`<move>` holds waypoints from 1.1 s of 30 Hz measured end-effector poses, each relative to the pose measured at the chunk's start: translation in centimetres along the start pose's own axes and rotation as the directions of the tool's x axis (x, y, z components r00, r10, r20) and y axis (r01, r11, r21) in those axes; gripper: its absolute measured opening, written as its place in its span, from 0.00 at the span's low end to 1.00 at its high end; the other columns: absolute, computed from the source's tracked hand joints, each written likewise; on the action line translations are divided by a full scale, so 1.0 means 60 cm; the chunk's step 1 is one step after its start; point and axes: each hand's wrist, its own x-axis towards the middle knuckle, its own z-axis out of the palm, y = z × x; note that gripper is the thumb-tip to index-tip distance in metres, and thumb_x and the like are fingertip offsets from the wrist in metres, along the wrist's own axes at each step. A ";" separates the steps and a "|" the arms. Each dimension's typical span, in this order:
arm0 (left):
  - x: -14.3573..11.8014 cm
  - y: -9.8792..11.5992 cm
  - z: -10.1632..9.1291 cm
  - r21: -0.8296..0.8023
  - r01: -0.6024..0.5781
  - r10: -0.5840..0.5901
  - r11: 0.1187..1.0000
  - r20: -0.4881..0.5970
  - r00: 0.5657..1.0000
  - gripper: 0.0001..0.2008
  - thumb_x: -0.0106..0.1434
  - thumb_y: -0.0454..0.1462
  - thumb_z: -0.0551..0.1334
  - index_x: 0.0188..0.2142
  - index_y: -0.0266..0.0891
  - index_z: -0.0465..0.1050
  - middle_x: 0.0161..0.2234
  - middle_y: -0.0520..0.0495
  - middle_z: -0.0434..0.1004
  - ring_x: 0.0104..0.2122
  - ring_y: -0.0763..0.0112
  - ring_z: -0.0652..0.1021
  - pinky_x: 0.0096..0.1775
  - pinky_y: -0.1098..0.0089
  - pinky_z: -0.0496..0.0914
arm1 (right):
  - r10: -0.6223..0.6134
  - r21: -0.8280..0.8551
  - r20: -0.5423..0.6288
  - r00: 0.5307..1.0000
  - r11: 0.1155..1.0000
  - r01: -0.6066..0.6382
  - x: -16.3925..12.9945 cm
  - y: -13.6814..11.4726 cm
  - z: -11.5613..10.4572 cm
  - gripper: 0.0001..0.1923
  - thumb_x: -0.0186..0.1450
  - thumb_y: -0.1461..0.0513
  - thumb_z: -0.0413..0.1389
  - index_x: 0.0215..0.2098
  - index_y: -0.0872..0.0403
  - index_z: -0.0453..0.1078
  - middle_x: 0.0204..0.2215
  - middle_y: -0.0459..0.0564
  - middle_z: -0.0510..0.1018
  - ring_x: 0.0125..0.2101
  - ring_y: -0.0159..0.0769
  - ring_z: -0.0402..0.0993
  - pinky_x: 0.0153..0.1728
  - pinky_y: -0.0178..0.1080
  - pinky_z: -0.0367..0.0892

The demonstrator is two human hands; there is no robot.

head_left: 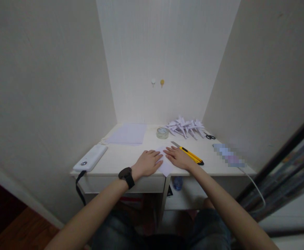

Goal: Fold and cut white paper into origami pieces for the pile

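The paper is pale lilac, the cutter yellow and black, the desk white, the watch and scissors black, the hooks white and yellow.

I see a white desk carrying everything on its flat top. Near the middle of the front, I have a small paper, partly covered, one corner at the edge. Right of it I find a yellow cutter, blade out, angled towards the back left. Behind, I make out a tape roll, a heap of folded papers beside it, and black scissors at the heap's right end. Flat sheets lie back left; a white device sits front left. Far right, I get only a pixelated slab.
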 end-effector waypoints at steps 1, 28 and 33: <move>-0.003 0.000 -0.004 0.017 0.013 -0.013 1.000 -0.011 1.000 0.23 0.73 0.46 0.46 0.57 0.39 0.70 0.56 0.41 0.74 0.54 0.53 0.72 0.51 0.53 0.66 | -0.001 0.010 -0.009 1.000 1.000 0.001 -0.001 0.000 0.000 0.25 0.73 0.53 0.43 0.62 0.52 0.68 0.62 0.55 0.68 0.63 0.49 0.62 0.63 0.55 0.56; -0.076 -0.017 -0.031 -0.065 -0.019 0.000 0.998 -0.281 0.960 0.17 0.73 0.38 0.47 0.34 0.36 0.71 0.35 0.42 0.72 0.36 0.65 0.72 0.40 0.63 0.67 | -0.037 0.143 0.035 0.999 0.989 0.032 0.019 -0.033 0.006 0.25 0.69 0.49 0.51 0.58 0.51 0.72 0.60 0.51 0.72 0.64 0.52 0.61 0.63 0.54 0.56; -0.123 -0.021 -0.047 -0.093 -0.050 0.030 0.994 -0.209 0.977 0.15 0.72 0.37 0.48 0.33 0.37 0.70 0.37 0.43 0.73 0.35 0.65 0.72 0.40 0.64 0.67 | -0.050 0.136 0.005 0.999 0.989 0.049 0.017 -0.029 0.011 0.25 0.69 0.50 0.50 0.57 0.53 0.73 0.59 0.53 0.73 0.63 0.51 0.63 0.63 0.53 0.58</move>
